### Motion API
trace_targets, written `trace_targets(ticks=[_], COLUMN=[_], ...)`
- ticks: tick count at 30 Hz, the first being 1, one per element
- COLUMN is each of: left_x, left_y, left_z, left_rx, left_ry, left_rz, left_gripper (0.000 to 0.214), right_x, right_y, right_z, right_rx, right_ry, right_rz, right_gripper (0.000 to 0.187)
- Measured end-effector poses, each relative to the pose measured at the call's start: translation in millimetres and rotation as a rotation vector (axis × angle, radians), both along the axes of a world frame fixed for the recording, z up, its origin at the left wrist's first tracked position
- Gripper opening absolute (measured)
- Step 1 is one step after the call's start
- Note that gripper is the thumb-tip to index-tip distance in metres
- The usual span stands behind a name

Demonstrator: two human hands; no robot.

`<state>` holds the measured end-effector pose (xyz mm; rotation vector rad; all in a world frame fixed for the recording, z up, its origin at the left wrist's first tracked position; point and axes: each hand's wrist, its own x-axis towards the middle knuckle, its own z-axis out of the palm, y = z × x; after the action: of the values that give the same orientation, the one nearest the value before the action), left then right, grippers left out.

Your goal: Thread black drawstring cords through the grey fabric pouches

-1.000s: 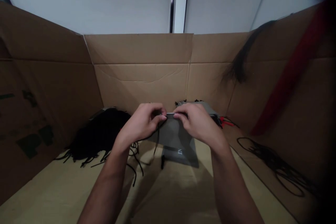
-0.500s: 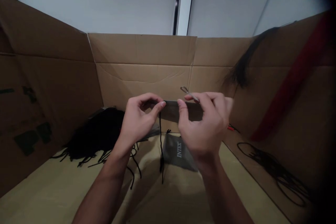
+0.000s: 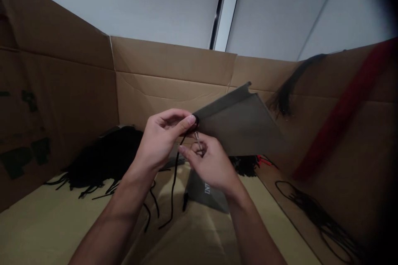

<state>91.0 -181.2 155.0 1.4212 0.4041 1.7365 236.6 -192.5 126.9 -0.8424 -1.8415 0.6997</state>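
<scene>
A grey drawstring pouch [image 3: 242, 124] is held up and fans out to the upper right. My left hand [image 3: 157, 143] is closed, pinching the pouch's corner between thumb and fingers. Black cord [image 3: 175, 178] loops at that corner and hangs below my left thumb. My right hand [image 3: 214, 165] is closed just below, holding a thin wire-loop tool [image 3: 198, 138] with its tip up by the cord loop. Its fingers partly hide the tool. Behind my right wrist, a second grey pouch [image 3: 211, 201] with white lettering lies on the yellowish surface.
A heap of black cords [image 3: 102, 157] lies at the left, with loose ends trailing. More dark cord pieces [image 3: 244, 165] lie behind the raised pouch. A coiled black cord [image 3: 320, 215] rests at the right. Cardboard walls [image 3: 174, 60] enclose the area; a red strip [image 3: 345, 112] crosses the right one.
My right hand has let go of the pouch's top edge and moved down and left, bringing the wire-loop tool to the cord. The pouch now spreads toward the upper right.
</scene>
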Motion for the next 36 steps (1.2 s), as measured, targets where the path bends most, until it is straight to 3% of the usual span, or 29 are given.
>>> trace_targets(ticks=[4, 7, 13, 15, 17, 21, 23, 25, 32, 36], left_x=[1, -1, -15, -18, -18, -7, -2, 1, 5, 9], left_y=[-7, -6, 3, 1, -3, -13, -15, -14, -7, -9], left_z=[0.7, 0.2, 1.8, 2.4, 2.4, 1.6, 0.3, -1.7, -8.0, -7.2], left_rx=[-0.103, -0.087, 0.086, 0.105, 0.113, 0.106, 0.107, 0.108, 0.159, 0.179], left_ry=[0.017, 0.017, 0.011, 0.039, 0.092, 0.199, 0.251, 0.302, 0.412, 0.447], left_rz=[-0.086, -0.038, 0.186, 0.236, 0.276, 0.242, 0.188, 0.148, 0.116, 0.135], left_gripper=[0.029, 0.026, 0.015, 0.015, 0.016, 0.019, 0.019, 0.017, 0.016, 0.017], right_x=[-14, -11, 24, 31, 30, 20, 18, 19, 30, 33], right_y=[16, 18, -5, -12, -17, -18, -16, -16, -21, -21], right_z=[-14.3, -17.2, 10.3, 17.8, 19.7, 13.3, 10.5, 9.8, 16.0, 19.1], right_rx=[0.001, 0.033, -0.02, 0.003, 0.098, 0.466, 0.591, 0.627, 0.646, 0.681], right_ry=[0.093, 0.001, -0.242, -0.156, 0.006, 0.201, 0.24, 0.255, 0.15, 0.018], right_rz=[0.064, 0.046, 0.05, 0.051, 0.005, -0.19, -0.238, -0.243, -0.185, -0.17], right_gripper=[0.028, 0.032, 0.029, 0.026, 0.026, 0.04, 0.025, 0.008, 0.009, 0.025])
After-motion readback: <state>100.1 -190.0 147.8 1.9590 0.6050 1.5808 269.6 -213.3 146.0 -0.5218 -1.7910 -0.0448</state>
